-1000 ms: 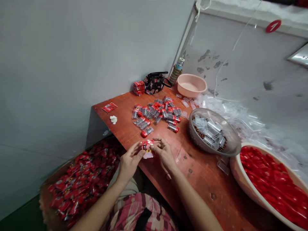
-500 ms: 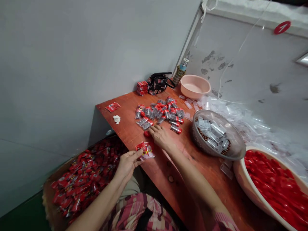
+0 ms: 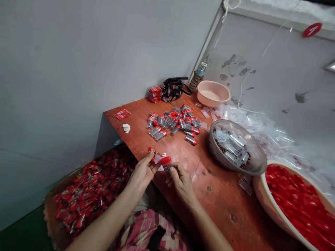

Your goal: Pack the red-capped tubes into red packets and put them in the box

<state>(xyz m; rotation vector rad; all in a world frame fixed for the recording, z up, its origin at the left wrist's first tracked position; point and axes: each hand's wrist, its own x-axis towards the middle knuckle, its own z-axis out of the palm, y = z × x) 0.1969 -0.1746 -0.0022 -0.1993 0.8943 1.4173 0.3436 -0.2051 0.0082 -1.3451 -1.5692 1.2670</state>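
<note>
Red-capped, a small clear container (image 3: 166, 161) is gripped cap-up in my right hand (image 3: 180, 178), just beside the red-printed plastic packet (image 3: 151, 152) pinched in my left hand (image 3: 143, 170), both over the near edge of the surface (image 3: 199, 158). This container seems not yet bagged; beyond it, a pile of similar containers (image 3: 175, 122) looks largely unbagged, while the red packets (image 3: 90, 191) heaped at my left appear finished, though their contents are hard to tell.

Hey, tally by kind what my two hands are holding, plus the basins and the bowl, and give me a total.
Red packet, in left hand: 1
Red-capped container, in right hand: 1
Pink basin: 1
Cream basin: 1
Grey bowl: 1
Total: 5
</note>
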